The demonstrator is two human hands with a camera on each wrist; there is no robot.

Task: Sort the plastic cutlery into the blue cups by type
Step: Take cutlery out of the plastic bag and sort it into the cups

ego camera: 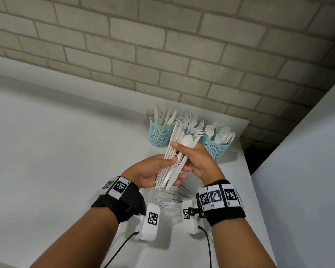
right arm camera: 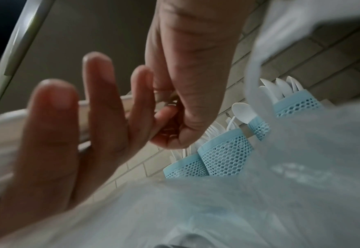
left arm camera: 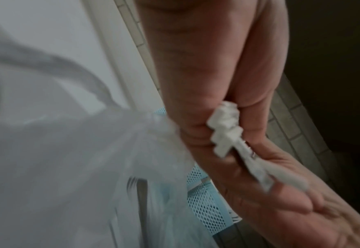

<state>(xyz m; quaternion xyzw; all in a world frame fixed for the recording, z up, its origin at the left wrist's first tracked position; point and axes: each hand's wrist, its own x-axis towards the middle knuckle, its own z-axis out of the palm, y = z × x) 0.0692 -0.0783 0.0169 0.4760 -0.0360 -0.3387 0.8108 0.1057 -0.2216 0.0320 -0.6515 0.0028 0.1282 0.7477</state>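
Note:
Above the white table [ego camera: 66, 151], both hands hold one bundle of white plastic cutlery [ego camera: 174, 161], mostly knives, with a spoon [ego camera: 187, 141] on top. My left hand [ego camera: 153, 169] grips the bundle's lower half, fingers curled under it. My right hand [ego camera: 195, 157] wraps the upper part, thumb across the front. The handle ends [left arm camera: 225, 130] show in the left wrist view. Behind the bundle stand three blue mesh cups: the left one [ego camera: 160, 132] holds knives, the middle one's forks [ego camera: 195, 126] show, and the right one [ego camera: 216, 147] holds spoons.
A clear plastic bag [ego camera: 172, 196] with more cutlery lies on the table under my hands and fills the foreground of both wrist views. A brick wall [ego camera: 162, 55] runs behind the cups. A white panel [ego camera: 307, 171] stands at the right, past the table's edge.

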